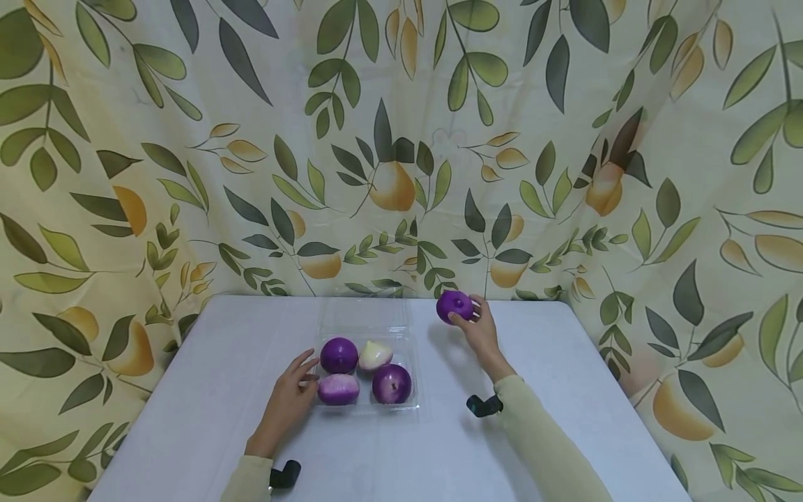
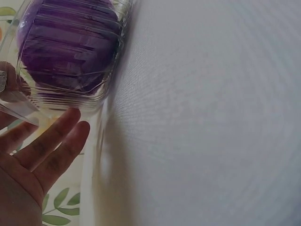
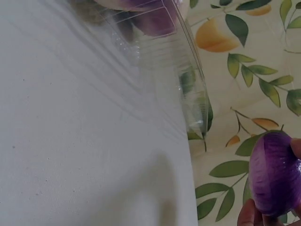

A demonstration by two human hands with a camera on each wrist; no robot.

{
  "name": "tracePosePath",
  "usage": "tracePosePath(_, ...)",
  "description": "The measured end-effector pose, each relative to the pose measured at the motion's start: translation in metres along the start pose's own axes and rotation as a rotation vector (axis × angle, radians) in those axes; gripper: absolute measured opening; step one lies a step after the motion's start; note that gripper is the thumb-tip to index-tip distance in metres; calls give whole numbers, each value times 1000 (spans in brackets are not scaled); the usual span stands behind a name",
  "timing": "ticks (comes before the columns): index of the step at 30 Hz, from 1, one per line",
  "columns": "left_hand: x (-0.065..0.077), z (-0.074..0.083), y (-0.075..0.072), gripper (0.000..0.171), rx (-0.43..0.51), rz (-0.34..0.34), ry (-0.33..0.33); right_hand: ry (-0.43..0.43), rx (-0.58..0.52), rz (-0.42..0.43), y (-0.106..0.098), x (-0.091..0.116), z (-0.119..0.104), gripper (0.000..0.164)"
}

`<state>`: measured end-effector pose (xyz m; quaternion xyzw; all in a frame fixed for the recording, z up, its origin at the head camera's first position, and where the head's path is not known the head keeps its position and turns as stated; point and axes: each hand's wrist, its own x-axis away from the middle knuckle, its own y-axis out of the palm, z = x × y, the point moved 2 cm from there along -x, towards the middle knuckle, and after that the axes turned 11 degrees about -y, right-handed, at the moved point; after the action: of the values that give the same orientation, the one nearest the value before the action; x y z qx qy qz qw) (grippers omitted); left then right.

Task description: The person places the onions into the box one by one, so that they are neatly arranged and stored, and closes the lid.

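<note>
Purple onion (image 1: 454, 307) pinched by right hand (image 1: 482, 340), two o'clock from box (image 1: 405, 350) — likely mid-transfer, wanting gentle lowering next; left hand (image 1: 291, 392) spread, empty, at nine.

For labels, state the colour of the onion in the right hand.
The onion is purple; head view shows it best.

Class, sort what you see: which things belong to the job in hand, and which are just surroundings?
In the job:
- left hand
- right hand
- held onion
- clear container
- four onions inside

Surroundings:
- white table
- leafy curtain
- black wrist devices
</note>
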<state>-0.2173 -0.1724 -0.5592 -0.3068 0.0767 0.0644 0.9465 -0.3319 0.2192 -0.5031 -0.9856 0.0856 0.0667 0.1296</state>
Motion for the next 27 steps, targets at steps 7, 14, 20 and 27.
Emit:
tracePosePath(7,-1,-2,1,43,-4,5,-3,-23,-14,-18,-1,9,-5,74)
tracePosePath(14,0,-2,2,44,-2,0,-15,-26,2,-26,-1,18,-9,74)
tracePosePath(20,0,-1,1,44,-6,1,-17,-34,4,-32,-1,25,-14,74)
tracePosePath(27,-1,-1,2,44,-16,4,-19,-51,-4,-39,-3,33,-19,75)
